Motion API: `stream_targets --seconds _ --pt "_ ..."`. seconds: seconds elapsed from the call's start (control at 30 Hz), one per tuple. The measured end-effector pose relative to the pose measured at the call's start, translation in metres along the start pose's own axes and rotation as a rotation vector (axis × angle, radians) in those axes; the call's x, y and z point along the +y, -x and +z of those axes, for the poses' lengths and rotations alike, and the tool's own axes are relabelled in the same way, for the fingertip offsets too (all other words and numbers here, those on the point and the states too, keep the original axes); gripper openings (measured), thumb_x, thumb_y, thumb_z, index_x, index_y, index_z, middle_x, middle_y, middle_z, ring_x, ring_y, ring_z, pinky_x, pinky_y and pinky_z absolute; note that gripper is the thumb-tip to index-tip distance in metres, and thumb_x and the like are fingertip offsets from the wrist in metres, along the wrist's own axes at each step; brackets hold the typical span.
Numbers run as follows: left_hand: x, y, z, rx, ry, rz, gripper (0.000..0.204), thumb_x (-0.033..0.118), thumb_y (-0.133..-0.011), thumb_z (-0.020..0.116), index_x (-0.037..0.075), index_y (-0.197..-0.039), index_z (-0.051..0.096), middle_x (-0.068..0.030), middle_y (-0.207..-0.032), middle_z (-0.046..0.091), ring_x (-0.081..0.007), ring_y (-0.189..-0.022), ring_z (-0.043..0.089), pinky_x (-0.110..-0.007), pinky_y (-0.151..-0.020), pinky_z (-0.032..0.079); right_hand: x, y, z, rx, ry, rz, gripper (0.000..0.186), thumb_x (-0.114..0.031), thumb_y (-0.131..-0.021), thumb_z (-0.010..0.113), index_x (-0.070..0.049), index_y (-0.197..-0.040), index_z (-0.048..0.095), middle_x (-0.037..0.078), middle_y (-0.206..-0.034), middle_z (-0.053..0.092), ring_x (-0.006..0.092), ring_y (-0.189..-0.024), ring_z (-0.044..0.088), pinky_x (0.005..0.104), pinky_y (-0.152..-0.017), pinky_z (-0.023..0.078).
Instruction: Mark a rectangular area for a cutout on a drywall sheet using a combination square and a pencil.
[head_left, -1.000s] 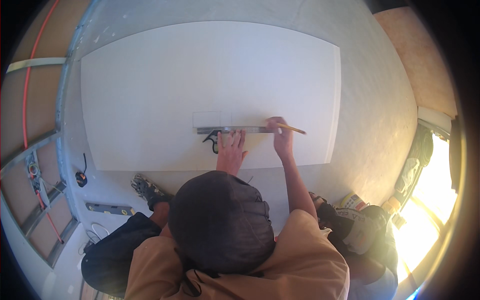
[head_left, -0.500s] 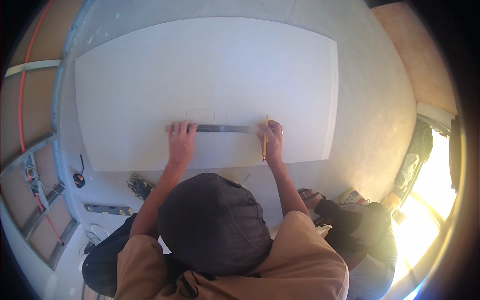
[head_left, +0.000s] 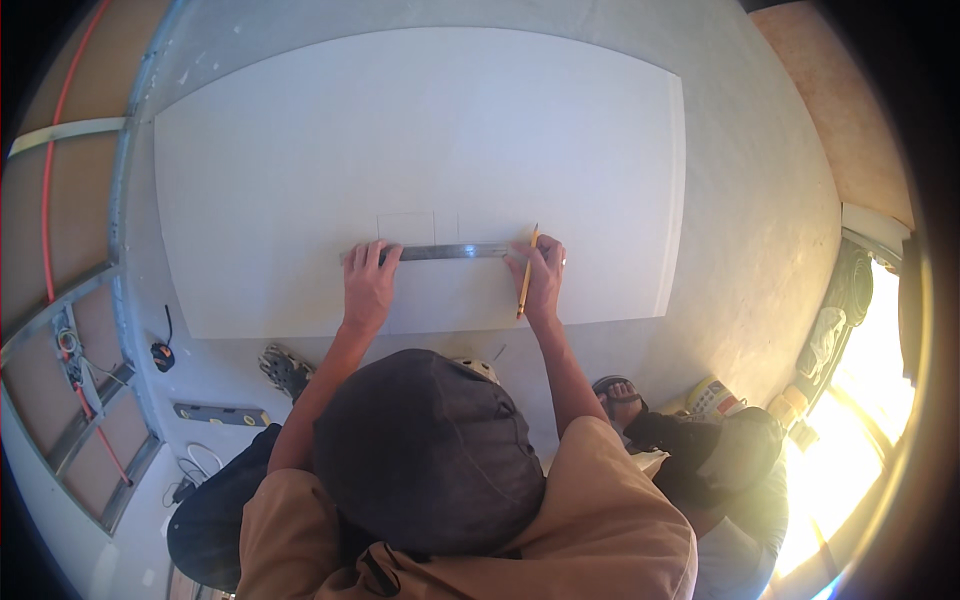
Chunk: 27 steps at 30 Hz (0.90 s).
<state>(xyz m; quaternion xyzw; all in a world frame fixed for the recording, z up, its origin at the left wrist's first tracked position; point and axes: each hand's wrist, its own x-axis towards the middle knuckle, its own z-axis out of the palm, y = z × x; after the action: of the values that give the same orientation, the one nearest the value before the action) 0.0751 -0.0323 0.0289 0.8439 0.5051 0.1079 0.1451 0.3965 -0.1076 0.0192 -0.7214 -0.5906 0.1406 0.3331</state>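
A large white board (head_left: 420, 130) lies on the floor in front of me, with a thin-lined pencilled rectangle and short lines near its closer edge. Just below these marks is a metal ruler (head_left: 450, 252), running left to right. My left hand (head_left: 370, 285) grips the ruler's left end, fingers curled over it. At the other end, my right hand (head_left: 543, 280) touches the ruler with its fingertips and also holds a yellow pencil (head_left: 527, 275), which points away from me. The pencil's tip is clear of the pencilled lines.
On the floor at left are a spirit level (head_left: 222, 414) and a black-and-orange tape measure (head_left: 162, 354). Metal wall framing (head_left: 90, 290) with a red conduit stands beyond them. Another person (head_left: 720, 460) crouches at my right, near a white-and-yellow tub (head_left: 712, 397).
The ruler has tilted so more of its shiny face shows, and both hands have shifted slightly with it. The pencil leans a little more in my right hand.
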Motion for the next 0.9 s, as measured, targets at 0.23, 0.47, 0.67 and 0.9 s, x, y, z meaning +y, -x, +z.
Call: stream_targets --seconds 0.23,0.47,0.67,0.9 --pt "0.0037 -0.0019 0.0007 0.005 0.004 -0.004 0.031 0.011 -0.102 0.075 0.012 -0.133 0.076 -0.0106 -0.130 0.068 -0.0347 -0.122 0.065 -0.054 -0.110 0.052 0.0037 0.0011 0.0032 0.015 0.024 0.009 0.042 -0.002 -0.083 0.095 -0.012 -0.121 0.082 0.014 -0.121 0.060 0.0336 -0.110 0.059 0.0477 -0.096 0.053" --pt "0.0073 -0.0038 0.0004 -0.006 0.002 -0.005 0.031 0.010 -0.101 0.075 0.012 -0.132 0.076 -0.0107 -0.130 0.068 -0.0344 -0.122 0.065 -0.054 -0.109 0.052 0.0014 0.0014 0.0040 0.008 0.010 0.032 0.037 -0.005 -0.084 0.095 -0.011 -0.119 0.082 0.013 -0.119 0.060 0.0325 -0.109 0.058 0.0475 -0.098 0.049" --pt "0.0078 -0.0044 -0.0005 -0.014 0.017 -0.025 0.031 0.010 -0.100 0.076 0.012 -0.131 0.076 -0.0106 -0.130 0.068 -0.0340 -0.121 0.065 -0.053 -0.109 0.052 0.0014 0.0012 0.0059 0.018 0.003 0.040 0.037 -0.004 -0.084 0.096 -0.012 -0.118 0.084 0.013 -0.120 0.060 0.0326 -0.108 0.058 0.0470 -0.098 0.050" --pt "0.0091 -0.0041 0.0001 0.004 0.030 -0.023 0.035 0.010 -0.098 0.079 0.012 -0.133 0.075 -0.0101 -0.130 0.066 -0.0346 -0.121 0.064 -0.054 -0.108 0.051 0.0005 0.0017 0.0047 0.018 -0.008 0.072 0.035 -0.004 -0.084 0.096 -0.013 -0.116 0.085 0.011 -0.120 0.060 0.0314 -0.109 0.058 0.0465 -0.098 0.050"
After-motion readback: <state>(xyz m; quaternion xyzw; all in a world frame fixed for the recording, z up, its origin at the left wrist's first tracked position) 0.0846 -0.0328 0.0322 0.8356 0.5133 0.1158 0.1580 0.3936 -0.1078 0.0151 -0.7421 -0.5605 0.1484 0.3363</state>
